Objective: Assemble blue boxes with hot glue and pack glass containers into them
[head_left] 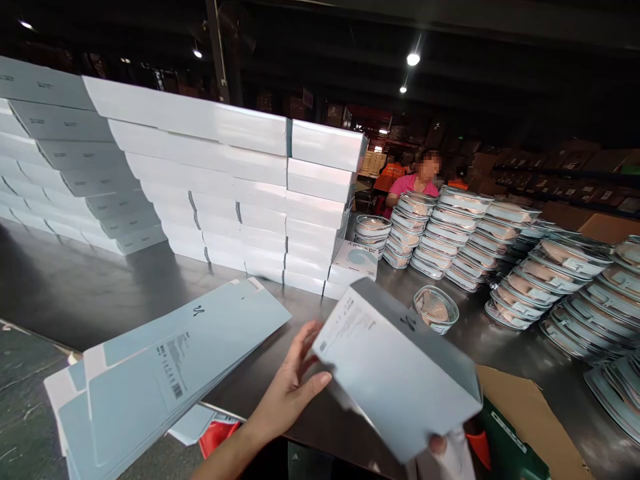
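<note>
1. Nearest, the right hand (438,445) shows little more than one digit tip, pressed on the lower edge of a pale blue-white rectangular cardboard box (395,380). It seems to pinch the box, though its other fingers are hidden.
2. The box is tilted above the dark metal desk (55,280). The left hand (293,387) is beside its left end, thumb and fingers spread; whether they touch it, I cannot tell. With so little visible grip, the box could twist or drop if the right hand slackens.
3. To the left, flat light-blue printed cardboard blanks (130,393) lie in a loose pile overhanging the desk's near edge; a forearm knock could send them sliding down.
4. Beyond the box sits a round clear container with beige contents (435,308); a wide swing of the box could bump it.
5. Farther right, leaning stacks of similar containers (545,280) could topple if jolted.
6. Farther left, a tall wall of white boxes (240,180) could shift if struck.
7. Behind the stacks is a person in pink (410,183).
</note>
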`<action>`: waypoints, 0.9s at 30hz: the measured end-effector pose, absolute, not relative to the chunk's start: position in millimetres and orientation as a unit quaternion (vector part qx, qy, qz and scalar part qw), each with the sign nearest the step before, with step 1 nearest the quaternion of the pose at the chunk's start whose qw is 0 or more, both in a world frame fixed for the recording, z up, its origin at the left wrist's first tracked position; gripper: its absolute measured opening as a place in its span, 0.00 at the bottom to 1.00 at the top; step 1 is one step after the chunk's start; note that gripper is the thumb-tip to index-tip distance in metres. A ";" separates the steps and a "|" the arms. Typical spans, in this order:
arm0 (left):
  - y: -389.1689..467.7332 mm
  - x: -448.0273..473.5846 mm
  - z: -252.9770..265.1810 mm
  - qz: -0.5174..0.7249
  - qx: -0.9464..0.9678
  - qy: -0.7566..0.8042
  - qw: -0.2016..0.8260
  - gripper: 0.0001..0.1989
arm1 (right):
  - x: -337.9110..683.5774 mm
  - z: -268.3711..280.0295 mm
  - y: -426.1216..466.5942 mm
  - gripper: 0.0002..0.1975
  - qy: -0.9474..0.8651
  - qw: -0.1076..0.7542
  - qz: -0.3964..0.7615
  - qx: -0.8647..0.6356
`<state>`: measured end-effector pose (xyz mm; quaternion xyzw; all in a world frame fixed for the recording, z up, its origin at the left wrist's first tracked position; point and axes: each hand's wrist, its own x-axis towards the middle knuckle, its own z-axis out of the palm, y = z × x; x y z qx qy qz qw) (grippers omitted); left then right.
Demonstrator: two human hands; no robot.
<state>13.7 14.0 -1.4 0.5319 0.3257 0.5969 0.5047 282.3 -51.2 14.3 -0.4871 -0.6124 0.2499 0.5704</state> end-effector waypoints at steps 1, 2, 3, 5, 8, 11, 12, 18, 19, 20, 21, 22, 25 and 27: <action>15.7 2.2 2.9 0.598 0.545 0.346 0.475 0.29 | 278.7 33.4 -38.9 0.28 -0.615 0.546 0.201 -0.532; 17.8 -12.3 7.1 0.597 0.565 0.372 0.432 0.24 | 275.2 53.8 -21.8 0.26 -0.617 0.513 0.132 -0.582; 20.1 -28.9 10.7 0.591 0.587 0.402 0.379 0.18 | 271.7 74.1 -0.4 0.27 -0.621 0.443 0.040 -0.646; 24.5 -63.2 15.7 0.569 0.626 0.462 0.266 0.13 | 264.5 109.3 52.3 0.34 -0.630 0.397 -0.021 -0.667; 30.7 -105.3 18.1 0.506 0.657 0.539 0.146 0.16 | 250.4 136.8 138.2 0.32 -0.691 0.326 -0.065 -0.642; 43.7 -135.6 17.1 0.398 0.677 0.613 0.087 0.21 | 231.7 136.6 200.6 0.28 -0.743 0.258 -0.067 -0.614; 50.9 -145.6 16.3 0.366 0.677 0.635 0.075 0.23 | 225.9 133.7 211.3 0.27 -0.753 0.243 -0.063 -0.608; 108.5 -215.3 2.8 0.245 0.623 0.742 0.040 0.40 | 215.6 124.3 164.0 0.29 -0.773 0.269 -0.066 -0.571; 115.6 -224.2 -0.3 0.230 0.620 0.749 0.043 0.38 | 217.6 124.4 143.1 0.28 -0.781 0.278 -0.059 -0.556; 120.8 -231.1 -2.7 0.219 0.621 0.751 0.043 0.35 | 220.2 124.6 120.9 0.25 -0.791 0.286 -0.047 -0.539; 123.9 -236.1 -3.8 0.215 0.623 0.751 0.037 0.32 | 222.9 124.8 98.6 0.22 -0.801 0.292 -0.034 -0.521; 124.7 -239.5 -2.8 0.216 0.626 0.749 0.020 0.31 | 225.6 124.9 77.1 0.19 -0.812 0.300 -0.027 -0.499; 113.5 -240.5 16.1 0.240 0.620 0.743 -0.075 0.31 | 230.2 124.4 23.8 0.14 -0.837 0.334 -0.093 -0.422; 94.6 -231.7 41.0 0.261 0.609 0.735 -0.142 0.30 | 227.7 122.7 0.2 0.12 -0.823 0.347 -0.217 -0.394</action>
